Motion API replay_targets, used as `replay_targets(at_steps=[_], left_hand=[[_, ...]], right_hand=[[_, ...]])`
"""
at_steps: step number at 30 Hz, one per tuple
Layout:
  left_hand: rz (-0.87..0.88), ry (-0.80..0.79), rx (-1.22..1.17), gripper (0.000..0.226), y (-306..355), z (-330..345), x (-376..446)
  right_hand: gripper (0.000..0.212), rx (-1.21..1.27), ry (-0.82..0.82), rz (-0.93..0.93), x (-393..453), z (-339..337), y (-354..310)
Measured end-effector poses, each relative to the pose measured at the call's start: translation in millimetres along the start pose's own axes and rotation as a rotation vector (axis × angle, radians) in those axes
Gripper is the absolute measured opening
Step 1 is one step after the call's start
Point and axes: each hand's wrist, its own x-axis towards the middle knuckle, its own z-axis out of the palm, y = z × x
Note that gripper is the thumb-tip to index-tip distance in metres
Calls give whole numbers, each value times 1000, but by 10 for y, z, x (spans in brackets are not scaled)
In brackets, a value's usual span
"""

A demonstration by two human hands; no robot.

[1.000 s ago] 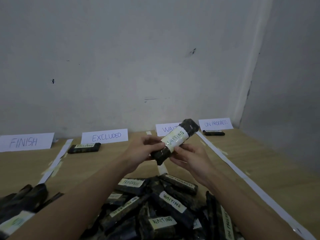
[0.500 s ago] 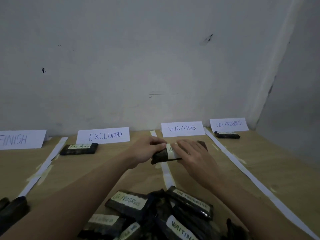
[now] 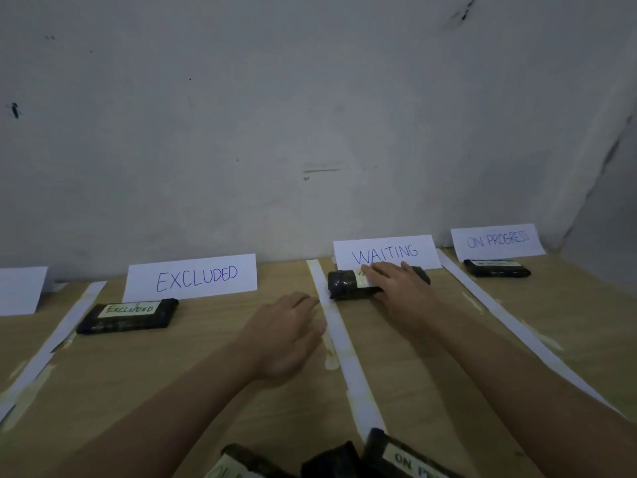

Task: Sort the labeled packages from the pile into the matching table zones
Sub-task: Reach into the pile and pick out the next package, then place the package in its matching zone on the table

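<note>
Wooden tabletop (image 3: pixel 206 367) runs from the camera to a grey wall, split into zones by white paper strips. Nearest, at the bottom edge, lies the pile (image 3: pixel 344 460) of dark packages, one label reading "ON P...". Beyond it the left hand (image 3: pixel 286 336) hovers low over the EXCLUDED side of the dividing strip (image 3: pixel 344 346), fingers loosely curled and holding nothing. Further on, the right hand (image 3: pixel 396 284) lies on the waiting package (image 3: pixel 348 285), its fingers straight and laid flat across the label; whether the thumb curls under I cannot tell. That package sits in the WAITING zone, just in front of the WAITING sign (image 3: pixel 386 253), long axis running left to right, parallel to the wall. It appears placed, so the right hand need only lift clear. The pile lies back towards the body from both hands, the left hand being nearer.
</note>
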Motion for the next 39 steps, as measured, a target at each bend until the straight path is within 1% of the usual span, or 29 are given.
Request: replay_targets(at_steps=[2, 4, 6, 9, 12, 15, 17, 20, 24, 27, 30, 31, 33, 34, 37, 39], left_hand=[[-3, -11, -13, 63, -15, 25, -18], [-5, -35, -19, 56, -16, 24, -46], [-3, -53, -7, 60, 4, 0, -78], [14, -70, 3, 66, 108, -69, -149], [39, -121, 15, 66, 260, -171, -249], [71, -180, 55, 52, 435, -259, -389], [96, -198, 97, 46, 574, -305, -504], [139, -216, 149, 44, 770, -364, -666], [186, -243, 215, 45, 960, -405, -833], [215, -259, 302, 45, 1048, -404, -912], [222, -262, 331, 45, 1095, -410, -953], [222, -262, 329, 46, 1109, -411, -963], [217, -264, 318, 46, 1133, -408, -977], [210, -270, 313, 45, 1145, -402, -980], [165, -290, 309, 45, 1155, -360, -976], [85, -283, 252, 47, 1140, -314, -974]], right_hand=[[54, 27, -58, 26, 41, 48, 33], [57, 13, -76, 24, 42, 46, 41], [59, -18, -77, 22, 9, 20, 40], [59, 9, -29, 36, -124, -61, 0], [48, 2, 22, -40, -333, -233, -78], [35, 62, 9, -98, -625, -480, -208], [33, 100, 20, -144, -859, -616, -310], [29, 99, 46, -219, -1206, -750, -459], [28, 51, 1, -323, -1604, -836, -614], [38, -10, -71, -368, -1830, -846, -666], [39, -43, -167, -312, -1971, -885, -678], [40, -22, -230, -267, -1998, -891, -676], [40, 78, -353, -170, -2017, -889, -695], [37, 147, -377, -135, -2005, -876, -699], [34, 269, -365, -74, -1957, -856, -729], [43, 344, -260, -46, -1950, -851, -746]])
